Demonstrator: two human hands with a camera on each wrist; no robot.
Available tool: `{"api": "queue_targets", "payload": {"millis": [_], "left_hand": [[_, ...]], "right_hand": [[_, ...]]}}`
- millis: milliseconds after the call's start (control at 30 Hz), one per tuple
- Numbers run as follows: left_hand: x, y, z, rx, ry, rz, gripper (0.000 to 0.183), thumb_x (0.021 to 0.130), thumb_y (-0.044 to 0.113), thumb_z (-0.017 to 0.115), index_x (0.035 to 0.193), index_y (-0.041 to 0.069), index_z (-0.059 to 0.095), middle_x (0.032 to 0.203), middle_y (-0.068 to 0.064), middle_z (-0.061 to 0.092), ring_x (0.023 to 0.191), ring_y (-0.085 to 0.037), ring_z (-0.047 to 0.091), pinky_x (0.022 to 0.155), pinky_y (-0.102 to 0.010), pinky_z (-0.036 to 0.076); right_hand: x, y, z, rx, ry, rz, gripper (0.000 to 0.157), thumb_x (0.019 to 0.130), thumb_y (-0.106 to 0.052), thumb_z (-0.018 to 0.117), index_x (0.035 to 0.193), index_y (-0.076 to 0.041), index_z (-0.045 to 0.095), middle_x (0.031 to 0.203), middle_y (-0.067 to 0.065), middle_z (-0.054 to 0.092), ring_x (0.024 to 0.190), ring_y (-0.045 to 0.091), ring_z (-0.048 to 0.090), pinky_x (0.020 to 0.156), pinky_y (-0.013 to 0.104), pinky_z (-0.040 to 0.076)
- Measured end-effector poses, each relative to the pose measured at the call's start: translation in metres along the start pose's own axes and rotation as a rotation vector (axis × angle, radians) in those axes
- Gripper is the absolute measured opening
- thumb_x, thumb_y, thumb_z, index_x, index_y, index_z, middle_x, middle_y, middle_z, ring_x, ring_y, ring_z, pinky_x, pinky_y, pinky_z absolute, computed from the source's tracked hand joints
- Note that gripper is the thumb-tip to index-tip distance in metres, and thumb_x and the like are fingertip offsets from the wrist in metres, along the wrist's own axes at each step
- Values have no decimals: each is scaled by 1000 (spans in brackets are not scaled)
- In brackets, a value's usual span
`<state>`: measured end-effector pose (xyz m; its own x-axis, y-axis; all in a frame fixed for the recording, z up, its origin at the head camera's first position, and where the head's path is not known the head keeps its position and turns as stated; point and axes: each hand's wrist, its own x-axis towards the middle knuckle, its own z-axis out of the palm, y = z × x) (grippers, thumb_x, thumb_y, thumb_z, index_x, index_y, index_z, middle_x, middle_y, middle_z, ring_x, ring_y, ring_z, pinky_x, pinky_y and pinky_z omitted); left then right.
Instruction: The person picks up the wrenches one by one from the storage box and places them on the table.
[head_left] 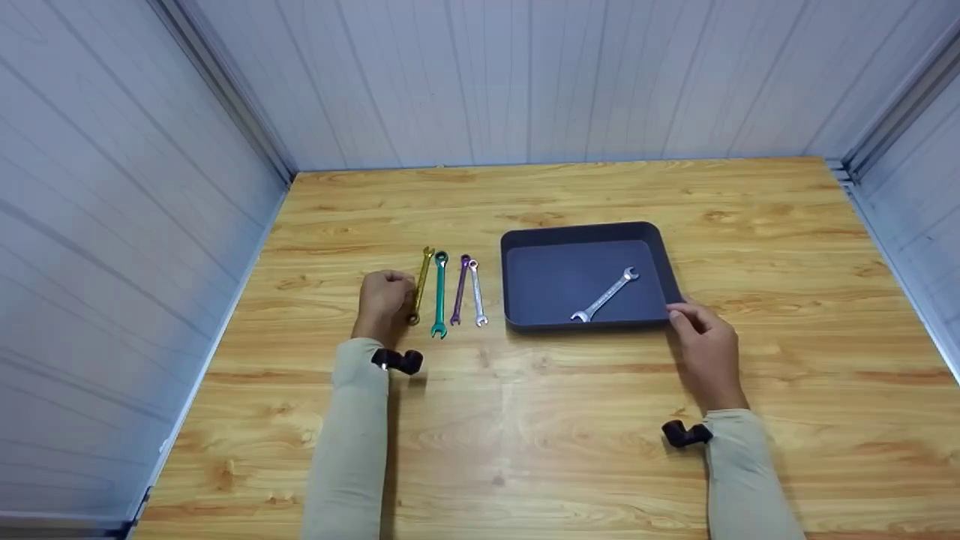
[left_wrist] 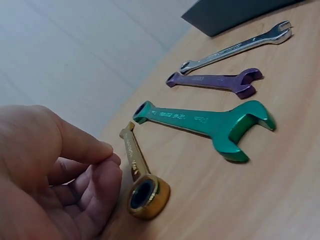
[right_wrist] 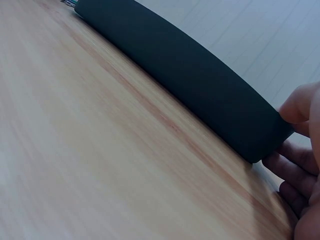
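My left hand [head_left: 386, 300] is beside a gold wrench [head_left: 422, 285], its thumb and forefinger tips meeting. In the left wrist view the gold wrench [left_wrist: 134, 155] lies just past those fingertips, its ring end nearest the camera; nothing shows between them. To its right lie a green wrench [head_left: 440, 292], a purple wrench [head_left: 460, 289] and a small silver wrench [head_left: 478, 292], roughly side by side. My right hand [head_left: 705, 341] pinches the near right corner of a dark grey tray [head_left: 667, 259]. Inside the tray, a larger silver open-ended wrench [head_left: 605, 295] lies slantwise.
The wood-grain table [head_left: 510, 450] is bordered by pale panel walls [head_left: 487, 82] at the back and both sides. A small black camera [head_left: 401, 361] sits on the left wrist, another camera [head_left: 684, 433] on the right.
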<state>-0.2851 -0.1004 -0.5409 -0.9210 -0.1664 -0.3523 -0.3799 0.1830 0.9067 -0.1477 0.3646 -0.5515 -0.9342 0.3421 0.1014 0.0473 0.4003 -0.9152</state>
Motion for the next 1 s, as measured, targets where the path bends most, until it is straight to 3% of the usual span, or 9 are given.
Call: {"api": "queue_targets", "payload": {"millis": [200, 467, 800, 1000], "left_hand": [[-2, -1, 1, 150, 15, 43, 16, 100, 9, 58, 107, 0, 69, 94, -12, 63, 74, -21, 59, 59, -32, 53], [-3, -3, 1, 98, 1, 43, 17, 100, 8, 57, 107, -2, 68, 89, -14, 62, 65, -21, 59, 55, -34, 54], [-5, -5, -1, 69, -48, 15, 15, 102, 8, 56, 110, -1, 66, 90, -13, 58, 74, -22, 56, 60, -35, 54], [-7, -7, 0, 63, -43, 47, 16, 101, 9, 57, 109, -2, 67, 90, -12, 59, 71, -20, 55, 58, -32, 53]], "right_hand": [[1, 0, 1, -5, 4, -10, 34, 100, -34, 62, 117, -6, 73, 140, 9, 58, 132, 21, 51, 107, 35, 42], [0, -3, 1, -1, -2, -3, 34, 100, -35, 62, 118, -8, 73, 142, 7, 57, 133, 21, 50, 108, 39, 41], [0, -1, 2, 4, -5, 13, 35, 100, -35, 62, 118, -7, 73, 142, 8, 57, 133, 22, 49, 109, 40, 39], [0, -1, 1, -15, -1, 19, 35, 100, -37, 62, 118, -8, 73, 138, 8, 60, 131, 20, 51, 106, 34, 42]]}}
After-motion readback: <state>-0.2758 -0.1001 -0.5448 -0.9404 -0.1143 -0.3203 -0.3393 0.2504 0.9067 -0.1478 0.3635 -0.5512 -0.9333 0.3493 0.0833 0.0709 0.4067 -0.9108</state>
